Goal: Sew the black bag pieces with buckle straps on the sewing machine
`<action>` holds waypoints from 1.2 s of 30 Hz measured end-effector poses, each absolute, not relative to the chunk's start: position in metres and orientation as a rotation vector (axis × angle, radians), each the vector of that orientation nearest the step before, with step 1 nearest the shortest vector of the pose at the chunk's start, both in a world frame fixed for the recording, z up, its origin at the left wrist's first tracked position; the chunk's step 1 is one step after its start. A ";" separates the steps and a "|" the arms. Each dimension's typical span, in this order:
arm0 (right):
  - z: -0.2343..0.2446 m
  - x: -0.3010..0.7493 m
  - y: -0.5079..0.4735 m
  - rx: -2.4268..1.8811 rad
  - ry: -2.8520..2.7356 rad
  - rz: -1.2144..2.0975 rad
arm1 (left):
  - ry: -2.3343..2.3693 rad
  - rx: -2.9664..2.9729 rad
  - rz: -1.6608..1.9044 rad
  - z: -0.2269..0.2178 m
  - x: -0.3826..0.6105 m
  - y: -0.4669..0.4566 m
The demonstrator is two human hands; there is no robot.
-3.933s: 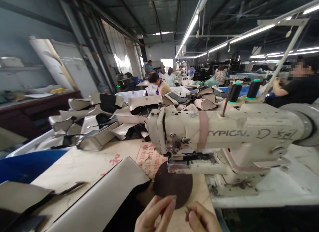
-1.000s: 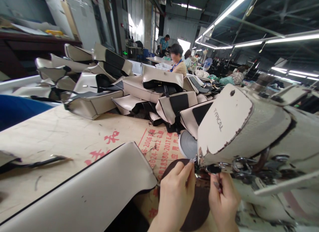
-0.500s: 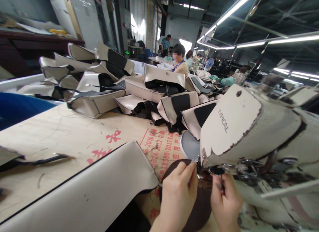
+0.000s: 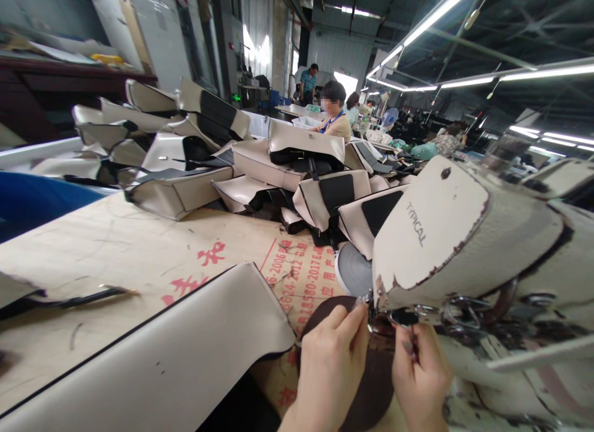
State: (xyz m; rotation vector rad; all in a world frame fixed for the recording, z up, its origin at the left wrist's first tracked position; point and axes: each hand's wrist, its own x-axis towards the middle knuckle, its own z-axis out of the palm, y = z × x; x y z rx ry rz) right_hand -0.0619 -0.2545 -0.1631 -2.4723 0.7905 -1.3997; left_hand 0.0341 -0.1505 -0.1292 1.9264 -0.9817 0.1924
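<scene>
Pinching w/ left hand [image 4: 331,361], thumb and finger pressed together at the low end of the sewing machine [image 4: 429,228]; can't tell on what, too small & hidden. Pinching w/ right hand [image 4: 421,373] too, on a small grey piece [image 4: 408,347], hard to ID. Key bit: low end of the sewing machine just right of left fingertips, just above right ones; can't tell which nearer. Extending lengthwise off to the right of right hand. Below & btwn both hands, a brown disc [image 4: 378,379] on the surface [image 4: 116,246]. Left of left hand, a beige panel [image 4: 171,351], slanting lengthwise up twd it.
</scene>
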 end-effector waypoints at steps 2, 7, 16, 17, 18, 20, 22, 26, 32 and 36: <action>-0.164 -0.062 -0.255 -2.476 0.763 -1.414 | -1.001 1.937 0.192 -0.130 0.034 -0.150; -0.166 -0.062 -0.257 -2.508 0.766 -1.409 | -1.016 1.967 0.231 -0.132 0.034 -0.150; -0.165 -0.062 -0.256 -2.527 0.728 -1.457 | -1.032 1.957 0.274 -0.133 0.034 -0.152; -0.165 -0.062 -0.256 -2.528 0.723 -1.461 | -1.033 1.960 0.275 -0.134 0.034 -0.152; -0.165 -0.061 -0.256 -2.527 0.717 -1.467 | -1.032 1.964 0.275 -0.134 0.034 -0.152; -0.165 -0.061 -0.257 -2.531 0.705 -1.469 | -1.030 1.971 0.287 -0.135 0.034 -0.152; -0.165 -0.061 -0.257 -2.533 0.719 -1.459 | -1.033 1.977 0.298 -0.135 0.034 -0.153; -0.165 -0.062 -0.257 -2.524 0.743 -1.448 | -1.044 1.988 0.301 -0.134 0.034 -0.153; -0.168 -0.063 -0.259 -2.526 0.694 -1.490 | -1.050 1.995 0.305 -0.132 0.035 -0.153; -0.163 -0.059 -0.259 -2.614 0.644 -1.592 | -1.079 2.011 0.314 -0.131 0.036 -0.153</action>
